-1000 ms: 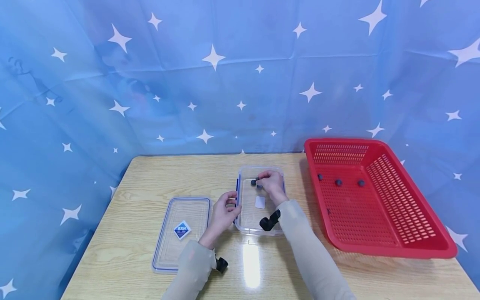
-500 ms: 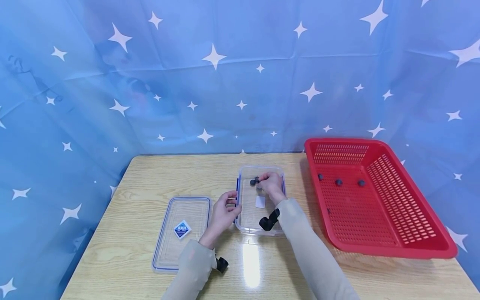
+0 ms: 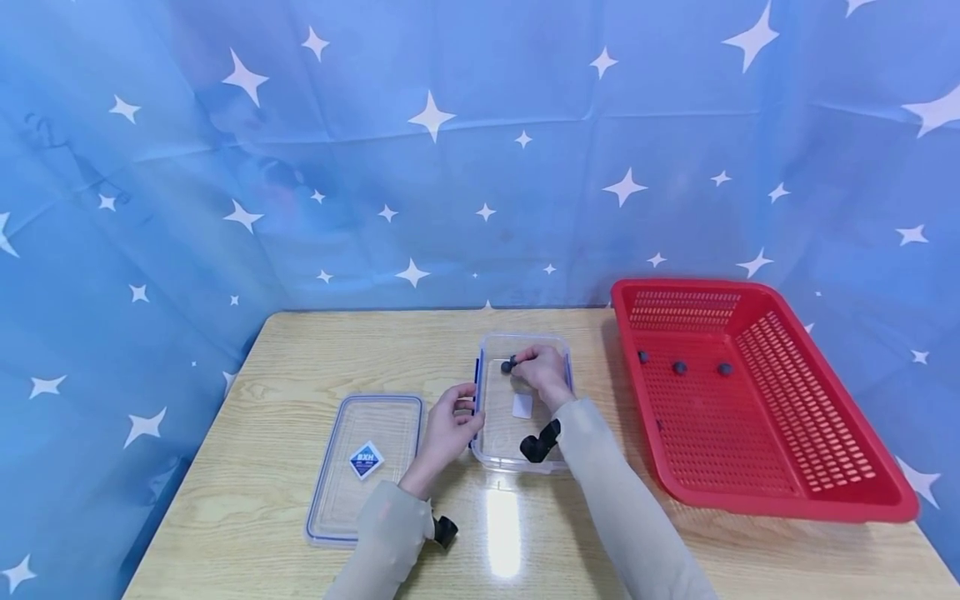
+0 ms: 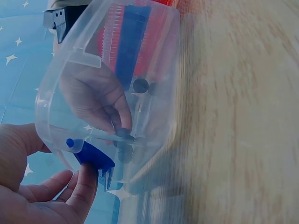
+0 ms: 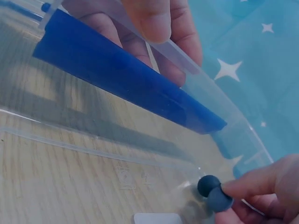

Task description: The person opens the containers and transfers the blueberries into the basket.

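Observation:
A clear plastic box [image 3: 501, 450] with blue side clips stands lidless on the table. My left hand [image 3: 450, 425] holds its left wall, thumb over the rim and fingers outside near the blue clip [image 4: 96, 156]. Inside the box's far end, my right hand [image 3: 543, 371] pinches a small dark blue-grey ball [image 5: 219, 199] between thumb and fingertips. That ball touches a second dark ball [image 5: 209, 185] on the box floor. Through the wall, the left wrist view shows another dark ball [image 4: 140, 85] beyond my right hand. A white square label [image 3: 522, 406] lies at the box's middle.
To the right stands a red mesh basket [image 3: 780, 504] with several dark balls [image 3: 679, 367] in it. The clear lid [image 3: 337, 492], blue-edged with a BXH sticker, lies flat left of the box. A starry blue curtain [image 3: 480, 167] hangs behind the table.
My right hand has shifted slightly within the box's far end, and a ball seen below its fingertips is now hidden in the head view. My left hand keeps its place on the wall.

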Demonstrator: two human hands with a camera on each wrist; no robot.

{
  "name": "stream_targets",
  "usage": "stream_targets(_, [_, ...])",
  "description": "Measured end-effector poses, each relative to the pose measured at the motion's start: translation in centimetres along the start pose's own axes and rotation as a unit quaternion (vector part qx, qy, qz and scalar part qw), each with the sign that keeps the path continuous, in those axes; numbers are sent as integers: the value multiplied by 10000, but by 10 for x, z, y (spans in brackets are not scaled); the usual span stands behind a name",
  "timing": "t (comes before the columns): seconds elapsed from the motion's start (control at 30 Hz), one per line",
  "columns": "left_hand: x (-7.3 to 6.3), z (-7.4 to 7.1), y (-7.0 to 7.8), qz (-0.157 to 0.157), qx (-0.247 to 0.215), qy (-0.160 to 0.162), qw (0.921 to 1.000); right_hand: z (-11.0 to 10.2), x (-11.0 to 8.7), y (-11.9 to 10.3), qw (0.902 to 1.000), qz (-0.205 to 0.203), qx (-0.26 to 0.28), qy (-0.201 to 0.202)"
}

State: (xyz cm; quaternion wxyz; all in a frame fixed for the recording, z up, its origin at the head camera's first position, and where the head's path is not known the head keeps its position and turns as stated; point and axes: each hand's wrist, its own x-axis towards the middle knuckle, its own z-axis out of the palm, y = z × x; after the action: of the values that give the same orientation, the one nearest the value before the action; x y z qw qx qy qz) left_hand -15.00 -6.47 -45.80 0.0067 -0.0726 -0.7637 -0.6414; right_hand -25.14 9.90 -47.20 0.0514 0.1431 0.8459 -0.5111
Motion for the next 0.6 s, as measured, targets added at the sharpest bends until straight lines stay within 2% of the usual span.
stream_targets(0.2, [-1,0,4,10,-1,9,10000,-9,-2,-7,9992,-310,196,142])
stream_targets(0.43, [-2,0,5,-51,-22,39,10000,-24,-4,-19,9939,-436,1016,-45])
stream_targets(0.6, [-3,-1,8,-44,-7,43,10000,-38,-11,-27,9880,-722,1364,-53])
